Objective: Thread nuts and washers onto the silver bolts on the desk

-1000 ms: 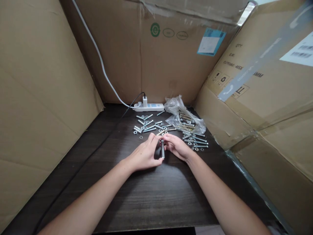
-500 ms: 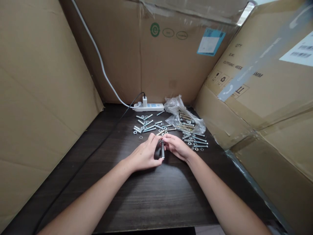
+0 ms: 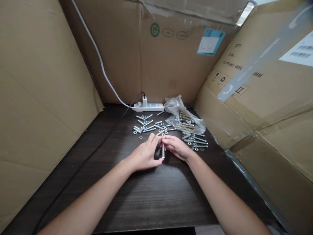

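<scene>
Between my two hands a silvery metal bolt [image 3: 163, 151] points down toward me, a little above the table. My left hand [image 3: 145, 153] spans it, with the thumb at the near lower end and the fingers curled round toward the far end. At that far end, the fingers and thumb of my right hand [image 3: 176, 147] are pinched together. My fingertips hide the bolt's top, so any nut or washer there cannot be made out. Just beyond my hands lie several loose bolts, metal sleeves, nuts and washers [image 3: 148, 123].
A second group of bolts and nuts [image 3: 195, 141] lies to the right. Behind it sits a clear plastic bag [image 3: 179, 111] holding more bolts. A white power strip [image 3: 156, 107] stands at the back, with a black cable [image 3: 97, 146] crossing the table's left side. Cardboard walls [image 3: 168, 65] enclose three sides.
The fingers of my right hand have shifted slightly at the bolt's far end and now cover more of it. My left hand has stayed in place.
</scene>
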Demonstrator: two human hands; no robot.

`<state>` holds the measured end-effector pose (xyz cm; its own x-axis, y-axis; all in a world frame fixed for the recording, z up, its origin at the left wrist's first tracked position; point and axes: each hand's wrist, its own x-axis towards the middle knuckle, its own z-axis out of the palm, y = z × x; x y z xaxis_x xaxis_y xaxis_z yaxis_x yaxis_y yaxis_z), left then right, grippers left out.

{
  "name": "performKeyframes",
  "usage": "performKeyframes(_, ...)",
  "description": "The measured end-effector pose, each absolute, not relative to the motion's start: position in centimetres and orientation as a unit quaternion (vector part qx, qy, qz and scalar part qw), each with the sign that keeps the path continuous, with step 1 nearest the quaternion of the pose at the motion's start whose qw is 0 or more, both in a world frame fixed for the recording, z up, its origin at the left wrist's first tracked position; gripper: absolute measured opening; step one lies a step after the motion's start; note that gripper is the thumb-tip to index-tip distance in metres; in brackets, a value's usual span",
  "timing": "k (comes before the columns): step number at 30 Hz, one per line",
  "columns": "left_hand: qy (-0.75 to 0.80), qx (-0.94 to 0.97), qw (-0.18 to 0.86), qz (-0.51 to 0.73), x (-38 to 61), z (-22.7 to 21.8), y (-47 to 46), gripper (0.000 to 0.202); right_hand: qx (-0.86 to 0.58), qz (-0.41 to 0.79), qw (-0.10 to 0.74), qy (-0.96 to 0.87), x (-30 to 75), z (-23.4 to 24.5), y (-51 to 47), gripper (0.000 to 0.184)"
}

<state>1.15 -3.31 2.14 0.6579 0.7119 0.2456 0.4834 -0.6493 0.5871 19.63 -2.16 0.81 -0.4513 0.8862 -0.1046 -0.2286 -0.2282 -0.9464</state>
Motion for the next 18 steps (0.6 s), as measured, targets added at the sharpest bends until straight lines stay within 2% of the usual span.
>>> performKeyframes(10, 0.345, 0.876, 0.242, 0.236, 1.17, 2.16, -3.32, 0.073, -0.318, 0.718, 0.419, -0.456, 19.52, 0.68, -2.12, 0.014)
performKeyframes(18, 0.347, 0.876, 0.246, 0.230, 1.17, 2.12, -3.26, 0.065, -0.320, 0.717, 0.407, -0.468, 19.72, 0.40, -1.94, 0.014)
